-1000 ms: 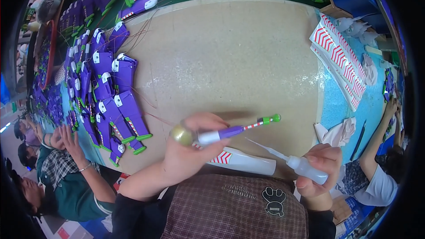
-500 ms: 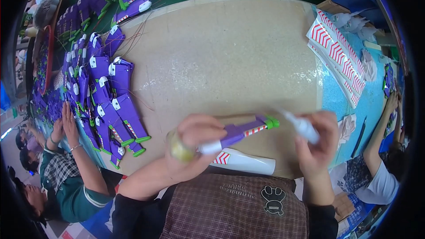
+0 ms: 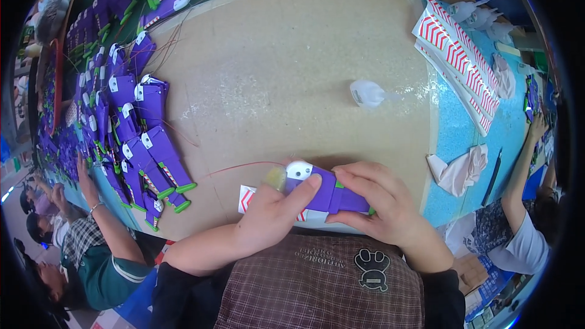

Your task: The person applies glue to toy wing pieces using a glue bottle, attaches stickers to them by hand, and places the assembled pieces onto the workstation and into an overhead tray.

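Both of my hands hold a purple plastic toy part [image 3: 325, 194] close to my apron. Its left end is white and rounded with dark round spots, and a thin red wire trails left from it. My left hand [image 3: 271, 210] grips the white end, the thumb pressed on top; something yellowish sits at its fingertip. My right hand [image 3: 387, 204] pinches the other end between thumb and fingers, hiding most of the green tip. Beneath lies a white sticker sheet with red chevrons [image 3: 245, 197], largely covered. Beyond my hands a small white squeeze bottle [image 3: 367, 93] lies on the mat.
Many similar purple parts [image 3: 170, 158] with green tips are heaped at the left. Chevron sticker sheets [image 3: 454, 55] lie at the right, near crumpled paper [image 3: 460, 170], a dark pen-like tool [image 3: 492, 176] and more bottles [image 3: 472, 15]. Co-workers sit on both sides.
The squeeze bottle has left my right hand and lies on the mat. My right hand has moved left onto the purple part, which has been turned so its broad face shows.
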### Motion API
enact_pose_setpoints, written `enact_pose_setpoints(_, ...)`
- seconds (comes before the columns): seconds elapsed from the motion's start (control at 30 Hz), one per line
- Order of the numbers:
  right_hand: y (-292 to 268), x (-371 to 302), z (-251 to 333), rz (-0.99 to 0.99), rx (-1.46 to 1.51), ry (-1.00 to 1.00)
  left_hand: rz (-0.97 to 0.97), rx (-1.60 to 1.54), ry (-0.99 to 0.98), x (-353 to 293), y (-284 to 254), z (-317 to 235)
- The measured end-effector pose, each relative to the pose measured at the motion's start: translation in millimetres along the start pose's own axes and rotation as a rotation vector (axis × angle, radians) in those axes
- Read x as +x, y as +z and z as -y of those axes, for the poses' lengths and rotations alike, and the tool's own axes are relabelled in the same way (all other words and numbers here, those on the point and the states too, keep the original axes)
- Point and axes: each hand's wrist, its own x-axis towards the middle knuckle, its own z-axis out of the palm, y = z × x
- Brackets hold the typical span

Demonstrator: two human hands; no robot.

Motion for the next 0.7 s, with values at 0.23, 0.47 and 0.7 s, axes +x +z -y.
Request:
enact_pose_setpoints(0.23, 19, -1, -5, -0.108, -0.005, -0.112, 0.053, -0.018, 0.119, 0, -7, 11)
enact_pose_setpoints(0.47, 9, 18, 24, -0.062, -0.368, -0.07, -0.076, -0.215, 0.174, -17, -24, 10)
enact_pose_setpoints(0.7, 23, 7, 30, 0.193, -0.631, -0.179, 0.057, 0.237, 0.346, -24, -30, 11)
